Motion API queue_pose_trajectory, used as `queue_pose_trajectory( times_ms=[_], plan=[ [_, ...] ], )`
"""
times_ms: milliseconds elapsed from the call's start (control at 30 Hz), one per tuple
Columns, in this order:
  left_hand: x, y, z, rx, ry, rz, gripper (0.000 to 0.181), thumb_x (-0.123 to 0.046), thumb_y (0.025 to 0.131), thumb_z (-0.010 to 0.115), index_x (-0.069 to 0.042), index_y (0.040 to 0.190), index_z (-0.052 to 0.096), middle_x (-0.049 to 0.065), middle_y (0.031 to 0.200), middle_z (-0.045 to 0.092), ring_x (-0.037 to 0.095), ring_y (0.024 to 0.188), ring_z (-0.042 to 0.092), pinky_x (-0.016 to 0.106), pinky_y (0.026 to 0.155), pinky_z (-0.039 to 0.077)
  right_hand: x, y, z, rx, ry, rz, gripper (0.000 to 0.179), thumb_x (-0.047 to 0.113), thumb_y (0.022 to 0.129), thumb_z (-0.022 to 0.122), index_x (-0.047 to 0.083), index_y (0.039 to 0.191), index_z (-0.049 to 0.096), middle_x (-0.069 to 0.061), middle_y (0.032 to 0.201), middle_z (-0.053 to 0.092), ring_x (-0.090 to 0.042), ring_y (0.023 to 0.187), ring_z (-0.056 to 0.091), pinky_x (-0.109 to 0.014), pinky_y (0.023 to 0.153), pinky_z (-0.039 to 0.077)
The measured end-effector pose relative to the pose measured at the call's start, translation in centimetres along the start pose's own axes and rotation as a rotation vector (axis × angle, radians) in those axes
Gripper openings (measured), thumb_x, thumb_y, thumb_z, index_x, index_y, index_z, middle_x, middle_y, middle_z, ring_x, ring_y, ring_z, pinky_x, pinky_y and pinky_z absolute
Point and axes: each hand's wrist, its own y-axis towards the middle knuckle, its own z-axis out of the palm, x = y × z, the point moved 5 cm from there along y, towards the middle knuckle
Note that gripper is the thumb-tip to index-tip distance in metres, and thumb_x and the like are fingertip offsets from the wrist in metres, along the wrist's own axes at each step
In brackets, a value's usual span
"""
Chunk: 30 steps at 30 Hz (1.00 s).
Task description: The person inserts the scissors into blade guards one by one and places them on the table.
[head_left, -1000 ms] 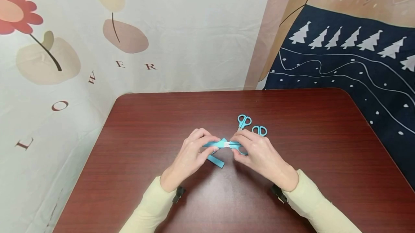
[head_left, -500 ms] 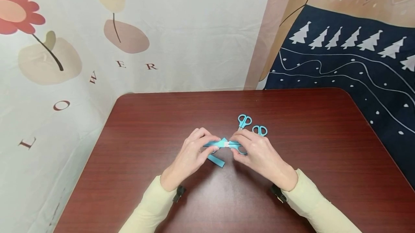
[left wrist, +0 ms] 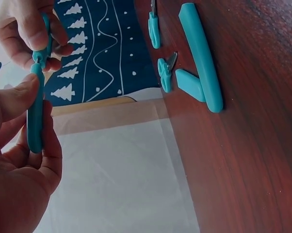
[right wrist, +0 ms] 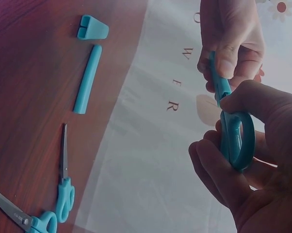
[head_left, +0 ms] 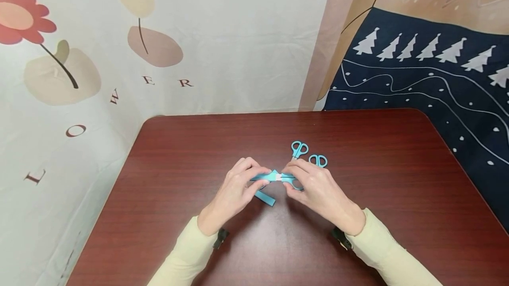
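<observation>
Left grip (head_left: 235,184) pinches slim turquoise plastic blade cover (left wrist: 35,115); right grip (head_left: 316,185) pinches turquoise-handled metal scissors (right wrist: 249,147), aligned end to end above red-brown wood-grain worktop (head_left: 199,149). Little changed over last second: bare metal (head_left: 279,177) still shows between, so covering looks partial.

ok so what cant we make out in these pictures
Head view: blade tips of the held teal-handled metal scissors, covered by the flat teal plastic sheath.
Head view: blades of the rightmost loose teal-handled scissors, behind the right hand.
Left wrist view: those blade tips, cut off by the top edge.
</observation>
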Motion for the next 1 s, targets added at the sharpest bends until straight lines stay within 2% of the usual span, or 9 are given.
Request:
queue_pose_trajectory(
  times_ms=[200, 667, 1000],
  plan=[
    [0.07, -0.02, 0.02, -0.009, 0.000, 0.013, 0.026, -0.002, 0.080, 0.087, -0.006, 0.105, 0.078, -0.001, 0.093, 0.061, 0.014, 0.083, 0.051, 0.021, 0.065, 0.045, 0.04, 0.05, 0.09, -0.004, 0.008, -0.007, 0.027, 0.003, 0.076, 0.085, 0.007, 0.100, 0.072, 0.000, 0.098, 0.066, -0.009, 0.077, 0.061, -0.026, 0.063, 0.056],
    [0.23, -0.20, 0.12, 0.016, -0.014, 0.018, 0.025, -0.004, 0.084, 0.085, -0.006, 0.107, 0.077, -0.001, 0.094, 0.061, 0.015, 0.086, 0.051, 0.021, 0.067, 0.046, 0.21, 0.11, 0.27, -0.003, 0.021, -0.011, 0.026, 0.002, 0.077, 0.083, 0.007, 0.100, 0.071, 0.001, 0.097, 0.067, -0.009, 0.077, 0.062, -0.025, 0.065, 0.056],
    [-0.02, -0.18, 0.24, 0.009, -0.011, 0.037, 0.028, 0.000, 0.081, 0.086, -0.005, 0.107, 0.077, -0.001, 0.093, 0.060, 0.015, 0.084, 0.051, 0.020, 0.068, 0.045, 0.30, 0.06, 0.26, -0.012, 0.028, -0.022, 0.027, 0.000, 0.076, 0.083, 0.006, 0.099, 0.071, 0.000, 0.096, 0.066, -0.009, 0.077, 0.063, -0.023, 0.065, 0.056]
  ],
)
